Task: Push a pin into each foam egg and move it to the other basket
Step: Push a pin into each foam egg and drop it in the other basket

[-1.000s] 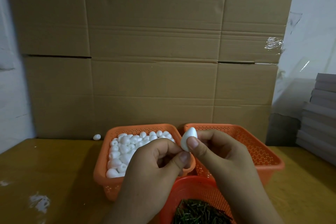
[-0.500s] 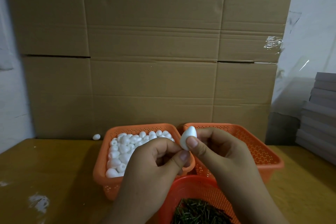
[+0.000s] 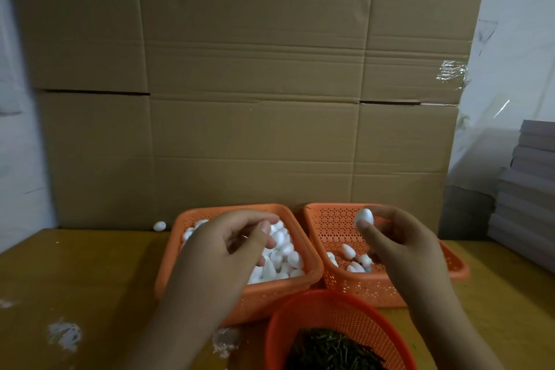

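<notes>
The right hand (image 3: 399, 243) pinches a foam egg (image 3: 363, 217) between thumb and fingers (image 3: 379, 213), above the right basket (image 3: 330, 213). The left hand (image 3: 228, 246) hovers over the egg-filled left basket (image 3: 177, 252), fingers loosely curled, holding nothing visible.

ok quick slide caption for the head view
Right hand holds a foam egg over the right basket; left hand reaches over the full left basket.

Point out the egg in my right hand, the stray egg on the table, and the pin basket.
held egg (image 3: 364, 216), head view, its rounded top.
stray egg (image 3: 159, 226), head view, its middle.
pin basket (image 3: 303, 311), head view, its left rim.
</notes>
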{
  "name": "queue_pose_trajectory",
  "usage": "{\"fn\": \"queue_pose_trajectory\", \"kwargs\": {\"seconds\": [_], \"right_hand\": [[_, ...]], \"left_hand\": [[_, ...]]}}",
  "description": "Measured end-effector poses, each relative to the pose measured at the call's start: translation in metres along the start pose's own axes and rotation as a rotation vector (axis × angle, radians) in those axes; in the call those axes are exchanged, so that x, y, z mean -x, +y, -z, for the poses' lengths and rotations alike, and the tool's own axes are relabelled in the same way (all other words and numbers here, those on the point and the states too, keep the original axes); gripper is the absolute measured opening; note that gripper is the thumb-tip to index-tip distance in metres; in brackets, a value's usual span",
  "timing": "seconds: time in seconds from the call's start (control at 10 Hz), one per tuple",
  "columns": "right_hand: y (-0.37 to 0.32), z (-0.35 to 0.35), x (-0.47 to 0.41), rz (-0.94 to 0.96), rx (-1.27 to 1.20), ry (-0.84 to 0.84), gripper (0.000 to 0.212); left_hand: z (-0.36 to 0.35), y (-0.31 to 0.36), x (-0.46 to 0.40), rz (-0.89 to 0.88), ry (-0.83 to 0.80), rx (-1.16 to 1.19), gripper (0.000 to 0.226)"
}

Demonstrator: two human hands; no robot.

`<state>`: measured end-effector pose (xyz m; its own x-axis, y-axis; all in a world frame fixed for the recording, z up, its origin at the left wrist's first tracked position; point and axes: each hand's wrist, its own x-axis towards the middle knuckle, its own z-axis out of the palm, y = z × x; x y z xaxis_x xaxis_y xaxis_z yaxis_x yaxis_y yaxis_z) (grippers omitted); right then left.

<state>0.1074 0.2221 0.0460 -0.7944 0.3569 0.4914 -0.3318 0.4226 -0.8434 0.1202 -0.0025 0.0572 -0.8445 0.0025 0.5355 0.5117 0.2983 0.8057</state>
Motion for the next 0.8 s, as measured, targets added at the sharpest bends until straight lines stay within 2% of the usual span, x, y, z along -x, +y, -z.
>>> {"fn": "queue_pose_trajectory", "kwargs": {"seconds": [0.1,0.2,0.3,0.4,0.5,0.6,0.7,0.8], "right_hand": [[0.026,-0.001,-0.01,0.018,0.199,-0.013,0.033],[0.039,-0.005,-0.012,0.018,0.368,-0.106,0.065],[0.035,-0.009,-0.008,0.033,0.414,-0.166,0.061],[0.027,-0.009,-0.003,0.083,0.506,-0.325,0.027],[0.016,-0.011,0.008,0.098,0.663,-0.696,0.01],[0.006,-0.019,0.024,0.236,0.773,-0.913,0.016],[0.017,-0.029,0.041,0.56,0.922,-0.487,0.062],[0.029,-0.039,0.045,0.466,0.915,-0.535,0.147]], "left_hand": [[0.01,-0.007,-0.007,0.006,0.033,-0.02,0.022],[0.019,-0.015,-0.014,0.023,0.052,-0.074,0.022],[0.026,-0.031,-0.02,0.051,0.05,-0.226,0.022],[0.027,-0.051,-0.023,0.091,-0.01,-0.472,0.016],[0.02,-0.071,-0.021,0.172,-0.215,-0.726,0.029],[0.011,-0.078,-0.016,0.267,-0.438,-0.738,0.04],[-0.001,-0.08,-0.011,0.241,-0.519,-0.751,0.049],[-0.005,-0.083,-0.009,0.147,-0.544,-0.848,0.05]]}}
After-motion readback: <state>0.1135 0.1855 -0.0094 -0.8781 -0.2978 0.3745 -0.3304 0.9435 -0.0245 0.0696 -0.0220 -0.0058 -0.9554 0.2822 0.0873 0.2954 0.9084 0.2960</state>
